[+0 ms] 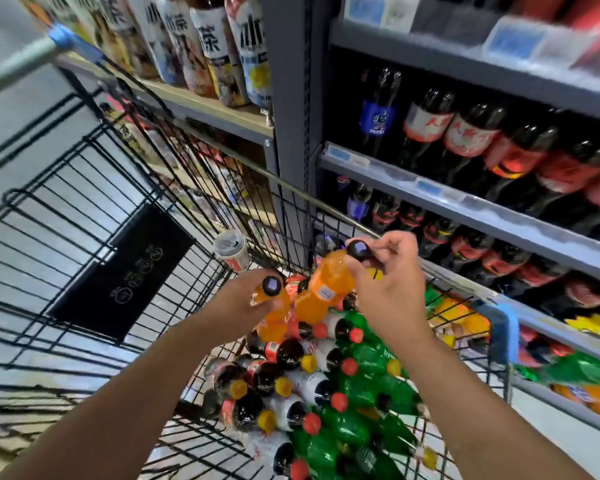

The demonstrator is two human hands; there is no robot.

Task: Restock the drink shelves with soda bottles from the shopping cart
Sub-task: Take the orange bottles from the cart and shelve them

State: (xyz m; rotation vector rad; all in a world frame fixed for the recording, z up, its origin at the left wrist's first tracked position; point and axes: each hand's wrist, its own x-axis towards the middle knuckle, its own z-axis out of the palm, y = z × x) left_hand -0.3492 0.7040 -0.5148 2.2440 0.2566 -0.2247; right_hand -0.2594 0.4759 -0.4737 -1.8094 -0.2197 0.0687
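Head view: two orange soda bottles are held over the load inside the shopping cart point(84, 209).
Left hand point(236, 299): the fingers are clamped round the neck of the left orange bottle point(274, 318), just under its dark cap. This bottle is held above the middle of the cart; whether its base touches the pile cannot be told.
Right hand point(385, 289): the fingers are curled round the neck of the right orange bottle point(326, 289), which is tilted and raised higher over the cart, just beside the first bottle.
Pile: cola bottles point(267, 375) with red and yellow caps and green bottles point(361, 393) are heaped on their sides in the cart's basket, below both hands.
Can point(231, 249): it is stood upright in the far corner of the cart.
Black placard point(125, 268): it is fixed to the wire flap at the cart's left.
Drink shelves point(465, 202): they are set along the cart's right side and are lined with dark red-labelled bottles point(465, 133).
Tea bottles point(215, 39): they are ranged on a shelf beyond the cart's far end.
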